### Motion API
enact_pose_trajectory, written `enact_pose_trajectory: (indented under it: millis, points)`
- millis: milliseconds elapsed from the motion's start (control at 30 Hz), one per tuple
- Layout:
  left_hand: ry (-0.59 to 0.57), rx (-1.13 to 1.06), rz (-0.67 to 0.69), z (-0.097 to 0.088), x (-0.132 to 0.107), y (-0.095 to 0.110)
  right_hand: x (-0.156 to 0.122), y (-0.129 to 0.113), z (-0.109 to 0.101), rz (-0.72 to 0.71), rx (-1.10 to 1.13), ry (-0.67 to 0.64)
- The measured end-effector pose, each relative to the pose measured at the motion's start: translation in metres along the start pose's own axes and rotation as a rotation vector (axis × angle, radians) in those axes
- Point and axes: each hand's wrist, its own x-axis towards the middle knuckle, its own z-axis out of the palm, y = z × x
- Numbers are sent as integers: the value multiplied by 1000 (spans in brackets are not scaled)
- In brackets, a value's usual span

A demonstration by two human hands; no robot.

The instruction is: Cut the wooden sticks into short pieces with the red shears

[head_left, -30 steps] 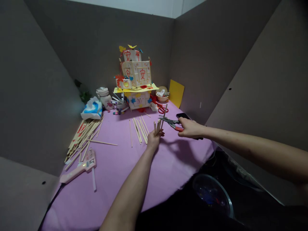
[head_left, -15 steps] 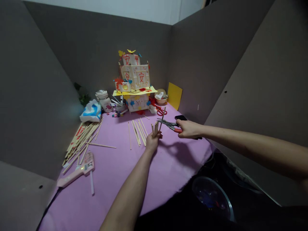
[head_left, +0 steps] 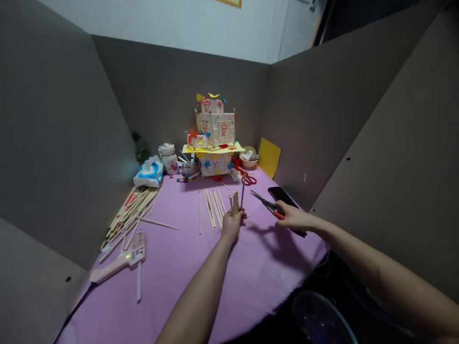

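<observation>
Found grey panels [head_left: 179,81] enclosing a purple-covered bench [head_left: 175,277]. Noted, at the back, a tiered paper structure [head_left: 217,131] with red characters, and near its base a pair of red scissors [head_left: 248,179]. Saw the left hand [head_left: 232,224] wrapped round a bundle of short sticks [head_left: 235,202], ends upward, with a taller, darker-looking stick [head_left: 243,190] standing upright beside it. Saw the right hand [head_left: 291,217] gripping red-handled cutters [head_left: 266,203], with the tips near the taller stick but apart from it. Recorded a black phone [head_left: 282,196] partly hidden by the right hand. Located a row of loose sticks [head_left: 210,209] left of the bundle. Logged, farther left, a larger stick pile [head_left: 133,206] near a tissue pack [head_left: 148,173], and a pink glue gun [head_left: 120,263] lying closer to the front.
</observation>
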Motion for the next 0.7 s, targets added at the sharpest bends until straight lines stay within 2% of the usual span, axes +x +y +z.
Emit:
enact_pose_trajectory:
  millis: [67, 133, 233, 300, 433, 533, 600, 700]
  points:
    - [13, -19, -19, 0, 0, 1, 3, 10, 7, 62, 104, -64]
    - [0, -8, -9, 0, 0, 1, 13, 17, 16, 155, 121, -10]
    - [-22, 6, 17, -1, -2, 0, 41, 12, 32, 298, -21, 120]
    - [-37, -2, 27, -2, -3, 0, 67, 1, 44, 318, -149, 164]
    - [-51, 11, 36, -3, -5, -2, 115, -20, 67, 238, -215, 199]
    - [-60, 58, 52, -4, -5, -3, 132, -21, 78, 144, -189, 214]
    - [-75, 75, 60, -4, -7, -2, 131, -16, 75, 41, -157, 309]
    - [-93, 113, 87, -3, -12, 3, 107, -7, 52, -125, -106, 548]
